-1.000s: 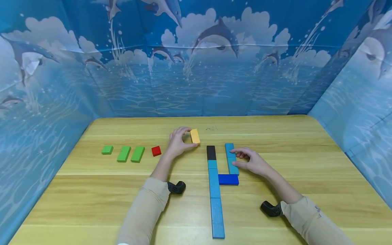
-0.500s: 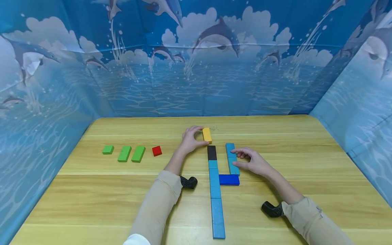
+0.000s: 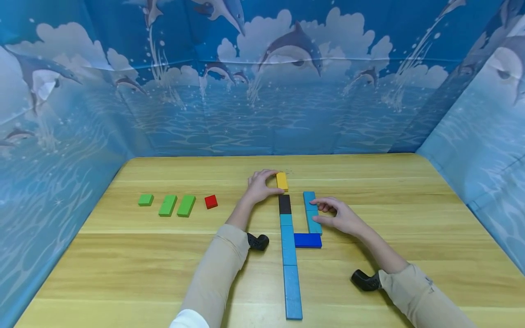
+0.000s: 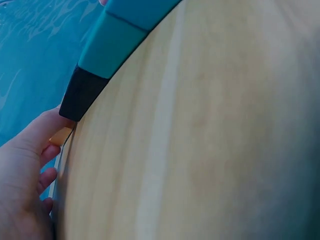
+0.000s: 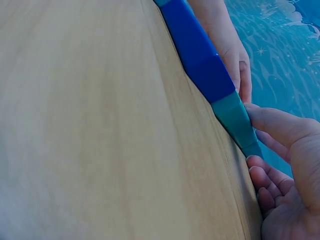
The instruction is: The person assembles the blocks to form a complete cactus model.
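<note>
My left hand pinches a yellow block by its edge, thumb at the near end and fingers at the far end. Just in front of that block lies a black block, heading a straight column of light-blue blocks. The left wrist view shows the yellow block mostly hidden behind thumb and black block. My right hand touches two light-blue blocks laid end to end, its fingers loosely bent. A dark blue block lies crosswise between these and the column.
To the left lie a red block and three green blocks. Everything lies on a wooden table. A dolphin-print cloth hangs behind the table and along both sides. A black device sits at each wrist.
My left hand has carried the yellow block rightward, from left of the column to just beyond the black block. The right hand has stayed at the light-blue pair.
</note>
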The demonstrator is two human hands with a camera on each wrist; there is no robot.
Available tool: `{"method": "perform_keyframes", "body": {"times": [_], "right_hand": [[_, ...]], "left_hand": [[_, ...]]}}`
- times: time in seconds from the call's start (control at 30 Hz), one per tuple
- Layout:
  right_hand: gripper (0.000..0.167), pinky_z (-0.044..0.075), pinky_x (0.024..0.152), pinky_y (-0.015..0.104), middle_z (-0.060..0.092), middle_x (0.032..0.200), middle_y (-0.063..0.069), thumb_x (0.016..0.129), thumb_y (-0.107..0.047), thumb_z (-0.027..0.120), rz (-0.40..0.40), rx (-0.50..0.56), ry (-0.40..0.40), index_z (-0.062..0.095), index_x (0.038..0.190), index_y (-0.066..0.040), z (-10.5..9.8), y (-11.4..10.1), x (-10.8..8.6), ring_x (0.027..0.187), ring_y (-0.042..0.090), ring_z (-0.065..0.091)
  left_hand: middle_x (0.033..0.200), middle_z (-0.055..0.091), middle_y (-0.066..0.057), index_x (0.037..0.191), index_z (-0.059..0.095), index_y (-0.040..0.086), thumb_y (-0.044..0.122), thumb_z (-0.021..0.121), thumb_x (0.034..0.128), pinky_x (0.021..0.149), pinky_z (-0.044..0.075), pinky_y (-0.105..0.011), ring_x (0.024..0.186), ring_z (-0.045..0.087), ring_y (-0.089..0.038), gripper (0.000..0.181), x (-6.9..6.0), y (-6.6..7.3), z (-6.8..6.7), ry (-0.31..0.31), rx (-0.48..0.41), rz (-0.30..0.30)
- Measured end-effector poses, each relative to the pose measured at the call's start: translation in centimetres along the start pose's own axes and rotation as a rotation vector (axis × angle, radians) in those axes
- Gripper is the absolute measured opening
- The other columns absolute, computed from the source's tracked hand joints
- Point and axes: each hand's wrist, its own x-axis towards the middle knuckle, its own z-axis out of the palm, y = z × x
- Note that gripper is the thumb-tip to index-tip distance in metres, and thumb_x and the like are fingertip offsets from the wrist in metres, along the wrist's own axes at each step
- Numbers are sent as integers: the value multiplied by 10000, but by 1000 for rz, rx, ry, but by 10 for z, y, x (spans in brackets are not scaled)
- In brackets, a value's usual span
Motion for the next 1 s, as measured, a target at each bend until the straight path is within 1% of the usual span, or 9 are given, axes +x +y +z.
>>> {"method": "perform_keyframes", "body": {"times": [0.17, 0.33, 0.4, 0.67, 0.87, 1.0], "right_hand": [[409, 388, 732, 250, 515, 987, 206, 834, -57, 648, -2, -8, 0, 530, 1208, 59, -1, -1, 0, 893, 310, 442], [407, 387, 731, 252, 514, 987, 206, 836, -57, 645, -2, -14, -3, 530, 1208, 60, -1, -3, 0, 893, 311, 440], [407, 388, 730, 251, 514, 986, 205, 836, -56, 645, -2, -15, -3, 530, 1207, 61, -1, -3, 0, 893, 312, 440], [406, 387, 726, 250, 517, 985, 203, 832, -54, 648, -4, -15, 0, 533, 1205, 60, -1, -1, 0, 891, 311, 443], [407, 384, 722, 246, 515, 980, 192, 833, -53, 647, -4, -10, 0, 531, 1207, 60, -1, 0, 1, 889, 308, 441], [407, 386, 725, 247, 517, 981, 193, 833, -51, 647, -7, -13, 2, 531, 1206, 63, 0, 0, 0, 890, 308, 442]], "left_hand": [[1353, 445, -22, 1352, 458, 195, 413, 707, 769, 1024, 159, -477, 1238, 324, -238, 671, 0, 0, -1, -31, 17, -4], [1332, 465, -33, 1338, 477, 176, 387, 606, 863, 996, 186, -459, 1220, 342, -247, 535, -1, 1, -2, -29, 10, 14], [1327, 471, -34, 1331, 484, 172, 366, 581, 884, 991, 190, -453, 1220, 346, -248, 497, -2, 2, -3, -27, 7, 20], [1315, 491, -28, 1292, 524, 155, 314, 632, 858, 1052, 128, -466, 1283, 312, -260, 475, -3, 0, -3, -23, -52, 30], [1321, 489, -23, 1284, 535, 157, 317, 645, 847, 1057, 107, -469, 1311, 264, -288, 479, -5, -2, -3, -35, -87, 34], [1319, 491, -8, 1279, 541, 168, 325, 651, 841, 1062, 94, -463, 1308, 271, -277, 478, -5, -2, -3, -40, -95, 31]]}}
